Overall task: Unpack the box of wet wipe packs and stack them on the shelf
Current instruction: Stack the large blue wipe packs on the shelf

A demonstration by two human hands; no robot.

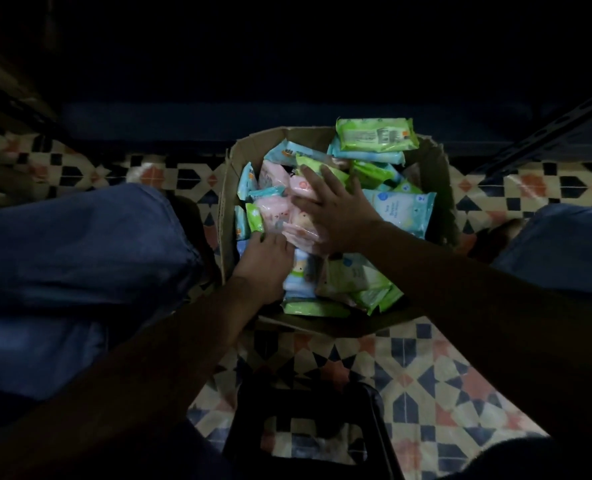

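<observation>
Fingers (313,181) of right hand (336,216) spread straight, laid flat on pink soft plastic wipe pack (299,216) at top of heap. Left hand (265,261) at heap's left side, fingers tucked among packs; grip impossible to confirm. Open brown cardboard box (230,188) on patterned tile floor (426,368), between two blue-trousered knees (79,244). Box filled past rim with soft packs in green, pale blue and pink, loosely piled, several tilted. Green pack with barcode label (376,135) uppermost at far edge, over pale blue pack (365,155). Large pale blue pack (403,211) just beside right wrist. Black plastic stool (308,410) near box's front side. Surroundings too dark to assess.
</observation>
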